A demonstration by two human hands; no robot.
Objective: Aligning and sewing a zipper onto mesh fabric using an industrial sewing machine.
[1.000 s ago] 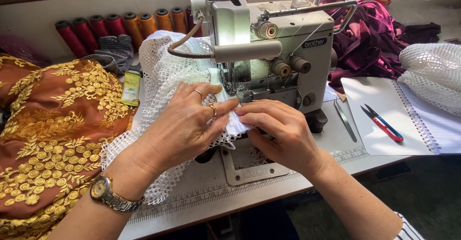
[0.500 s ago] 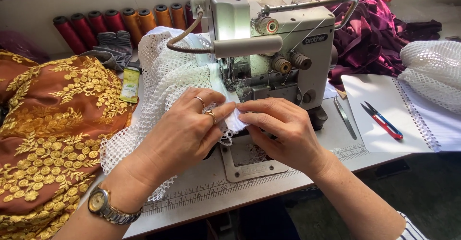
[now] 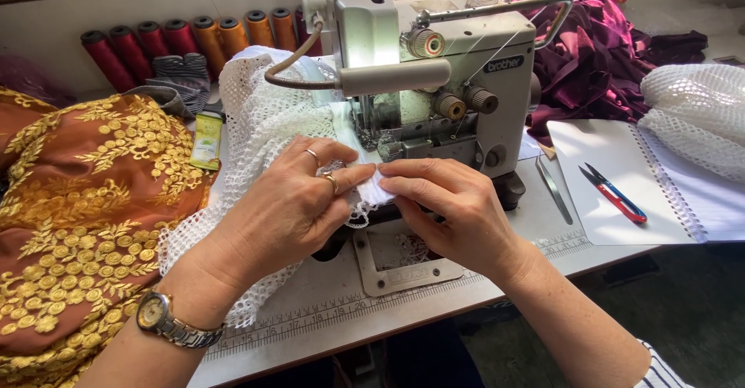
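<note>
Pinching a folded edge of white mesh fabric [image 3: 256, 132] at frame centre, both hands meet fingertip to fingertip just below the sewing machine [image 3: 434, 85] head. The left hand [image 3: 287, 202] lies flat on the mesh, fingers together, pressing it to the tabletop [image 3: 326, 310]; the right hand [image 3: 458, 213] closes thumb and forefinger on the small white fold. The fabric's bulk trails to the upper left, behind the left hand, with the held edge running left-right across the needle area. The fold lies directly between the hands, touching both and equally near to each. Red-and-blue snips [image 3: 613, 194] rest on a notebook [image 3: 621, 163] at right, well apart.
</note>
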